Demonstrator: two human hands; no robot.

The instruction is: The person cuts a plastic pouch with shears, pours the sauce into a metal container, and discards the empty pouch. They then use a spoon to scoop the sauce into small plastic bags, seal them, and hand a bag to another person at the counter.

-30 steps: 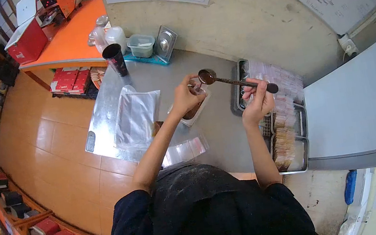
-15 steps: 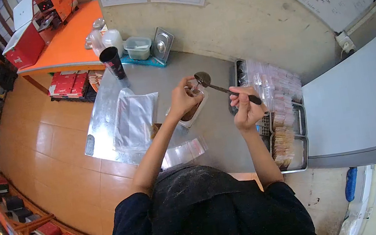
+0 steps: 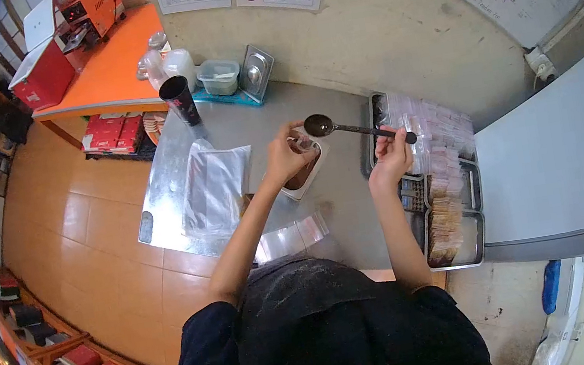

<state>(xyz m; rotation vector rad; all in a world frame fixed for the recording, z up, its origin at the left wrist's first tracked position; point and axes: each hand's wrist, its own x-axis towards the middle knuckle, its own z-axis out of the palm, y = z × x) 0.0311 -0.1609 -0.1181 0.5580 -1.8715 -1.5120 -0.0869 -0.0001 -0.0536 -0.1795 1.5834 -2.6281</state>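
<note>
My left hand [image 3: 284, 159] pinches a small clear plastic bag [image 3: 307, 145] over a metal container [image 3: 295, 196]. Brown contents [image 3: 299, 178] show inside that container, partly hidden by my fingers. In my right hand [image 3: 390, 162] is the far end of the long handle of a dark measuring spoon [image 3: 356, 128]. The spoon's round bowl faces upward, just above the fingers of my left hand and the bag. Flat clear bags [image 3: 293, 238] lie on the steel table [image 3: 352, 204] close to my body.
A larger clear plastic bag [image 3: 215, 186] lies at left on the table, below a black cup [image 3: 179, 101]. A lidded tub [image 3: 219, 78] and metal lid [image 3: 256, 71] stand at the wall. Trays at right hold many filled packets [image 3: 448, 223], beside a white fridge-like surface [image 3: 555, 150].
The spoon has gone from tilted toward the bag to nearly level, bowl up. My right hand has shifted slightly right and turned; my left hand keeps its hold.
</note>
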